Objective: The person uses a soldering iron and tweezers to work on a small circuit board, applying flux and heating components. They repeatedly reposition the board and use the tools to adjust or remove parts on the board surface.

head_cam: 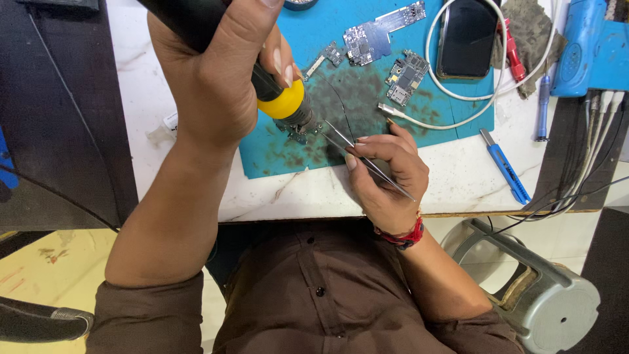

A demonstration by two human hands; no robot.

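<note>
Circuit boards [370, 39], phone [466, 38], white cable [452, 98] lying on blue mat [452, 118]. Left hand [209, 85] fingers wrapping hot-air tool [278, 98] over small board [298, 131]; right hand [386, 174] fingers pinching tweezers [367, 160] touching it.

My white marble table [452, 183] carries a stained teal work mat [314, 39], a blue utility knife [503, 165], a blue screwdriver [542, 108] and a white cable [458, 98].

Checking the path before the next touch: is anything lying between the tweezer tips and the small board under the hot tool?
Nothing visible. The tweezers in the right hand run straight to the small board on the blue mat. The hot tool, in the left hand, sits right over the board.
</note>
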